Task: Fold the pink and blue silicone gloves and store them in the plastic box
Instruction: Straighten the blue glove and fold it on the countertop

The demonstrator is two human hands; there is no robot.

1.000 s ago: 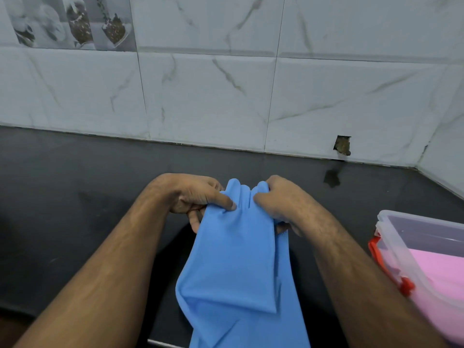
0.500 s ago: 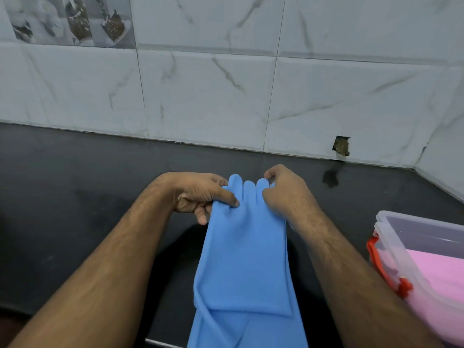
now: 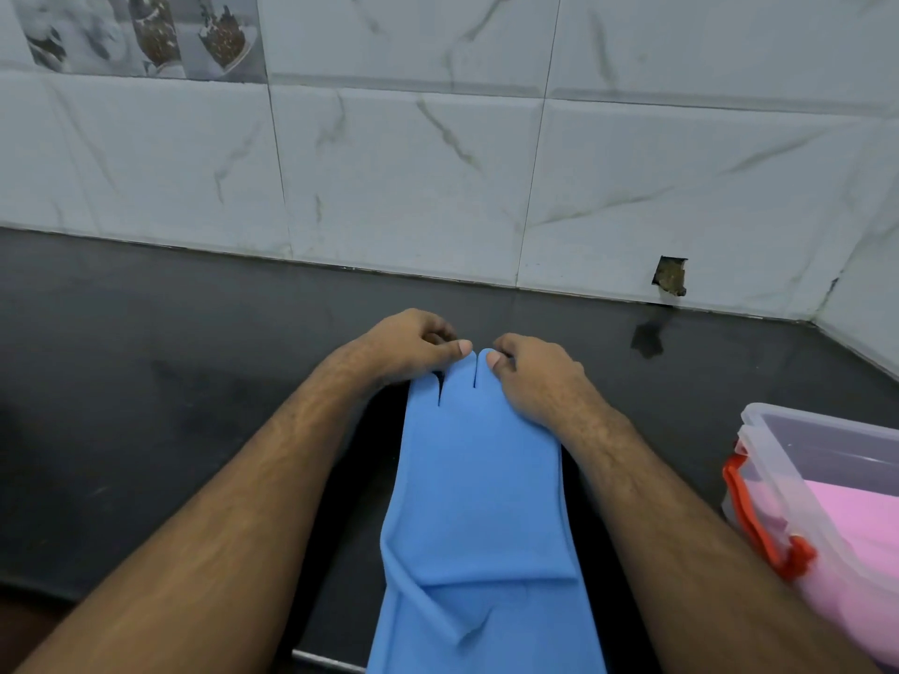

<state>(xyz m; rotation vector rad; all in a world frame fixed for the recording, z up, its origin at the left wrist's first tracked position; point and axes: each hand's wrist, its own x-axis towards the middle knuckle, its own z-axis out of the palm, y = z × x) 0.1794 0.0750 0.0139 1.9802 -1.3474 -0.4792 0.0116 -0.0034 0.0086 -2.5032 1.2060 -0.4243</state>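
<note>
Left hand and right hand both curled, thumbs pressing down on the fingertip end of the long, flat blue silicone gloves, knuckles nearly meeting at the far edge; probably pinning that end flat so the 2 layers stay aligned and the springy silicone does not slide or curl back before a fold. Stretched from there toward the body along the dark, glossy stone countertop, cuff end running over the near counter edge and out of view below, with an upper layer ending in a straight edge low down and a loose crease on its left side; likely laid lengthwise to give a clean line for folding. Off to the right, near but not touching, open clear plastic box with red clip, already holding the pink silicone gloves; seemingly kept within easy reach for stowing. Behind, white marbled wall tiles.
</note>
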